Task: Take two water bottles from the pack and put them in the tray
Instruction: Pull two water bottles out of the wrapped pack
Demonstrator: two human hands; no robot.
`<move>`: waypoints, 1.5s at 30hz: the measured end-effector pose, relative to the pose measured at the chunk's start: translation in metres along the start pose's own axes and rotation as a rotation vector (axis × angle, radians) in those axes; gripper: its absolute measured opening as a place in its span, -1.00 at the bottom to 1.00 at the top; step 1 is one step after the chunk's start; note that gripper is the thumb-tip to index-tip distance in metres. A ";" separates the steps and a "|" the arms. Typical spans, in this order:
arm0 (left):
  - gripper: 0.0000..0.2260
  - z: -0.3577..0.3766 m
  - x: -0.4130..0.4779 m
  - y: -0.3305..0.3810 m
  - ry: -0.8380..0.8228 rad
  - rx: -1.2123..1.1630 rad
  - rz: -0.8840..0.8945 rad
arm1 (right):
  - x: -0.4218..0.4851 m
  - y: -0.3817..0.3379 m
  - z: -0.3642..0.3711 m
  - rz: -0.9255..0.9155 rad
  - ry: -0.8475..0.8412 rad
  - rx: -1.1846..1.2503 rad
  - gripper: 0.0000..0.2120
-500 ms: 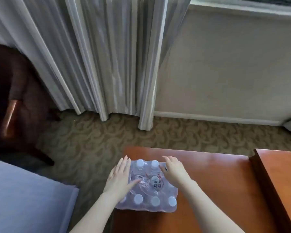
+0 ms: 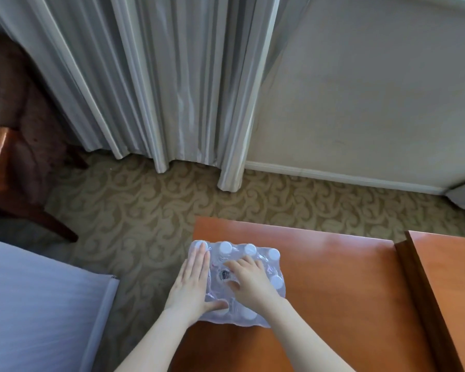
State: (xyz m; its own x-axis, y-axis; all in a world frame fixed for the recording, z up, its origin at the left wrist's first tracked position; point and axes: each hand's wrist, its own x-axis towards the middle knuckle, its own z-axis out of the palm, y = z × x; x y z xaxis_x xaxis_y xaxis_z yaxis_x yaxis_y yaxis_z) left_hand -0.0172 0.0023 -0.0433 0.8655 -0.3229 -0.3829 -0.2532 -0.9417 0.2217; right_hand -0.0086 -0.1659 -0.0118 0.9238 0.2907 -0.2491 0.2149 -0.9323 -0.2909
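Note:
A pack of water bottles (image 2: 269, 264), shrink-wrapped in clear plastic with white caps showing, stands on the near left corner of the wooden table (image 2: 333, 291). My left hand (image 2: 192, 284) lies flat on the pack's left side, fingers straight and together, thumb stretched across the near edge. My right hand (image 2: 251, 281) rests on the middle of the pack's top, fingers bent and spread, tips pressing into the wrap beside a dark label. No bottle is out of the pack. No tray is in view.
A higher wooden surface (image 2: 451, 277) adjoins the table on the right. A white bed (image 2: 38, 304) lies at the lower left, a dark chair (image 2: 16, 157) at the far left. Grey curtains (image 2: 172, 89) hang over patterned carpet beyond the table.
My right hand has slid from the pack's far right part to the middle of its top. My left hand has flattened along the left side. The pack stays in place.

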 end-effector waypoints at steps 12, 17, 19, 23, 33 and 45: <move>0.07 -0.002 -0.003 0.000 -0.007 0.012 0.016 | -0.117 0.066 -0.029 -0.012 0.066 0.091 -0.61; 0.10 -0.003 -0.004 0.000 -0.010 0.005 0.022 | -0.123 0.069 -0.013 -0.002 0.149 -0.014 -0.57; 0.10 -0.001 -0.003 -0.001 -0.012 -0.005 0.024 | -0.111 0.054 -0.021 0.080 0.294 0.093 -0.74; 0.08 0.003 -0.002 -0.002 -0.010 0.003 0.024 | -0.054 0.002 -0.030 0.023 0.397 0.085 -0.91; 0.04 0.005 0.001 -0.004 0.012 0.015 0.025 | 0.027 -0.022 0.018 0.056 -0.100 -0.175 -0.72; 0.08 0.004 -0.002 -0.003 0.017 -0.073 0.023 | -0.022 -0.037 -0.086 0.093 0.322 0.339 -0.86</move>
State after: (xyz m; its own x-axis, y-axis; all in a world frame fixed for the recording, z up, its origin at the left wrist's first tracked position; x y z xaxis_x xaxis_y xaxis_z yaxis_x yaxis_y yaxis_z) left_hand -0.0199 0.0055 -0.0472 0.8672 -0.3425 -0.3615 -0.2416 -0.9242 0.2958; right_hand -0.0098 -0.1560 0.0837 0.9969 0.0780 -0.0053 0.0605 -0.8129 -0.5793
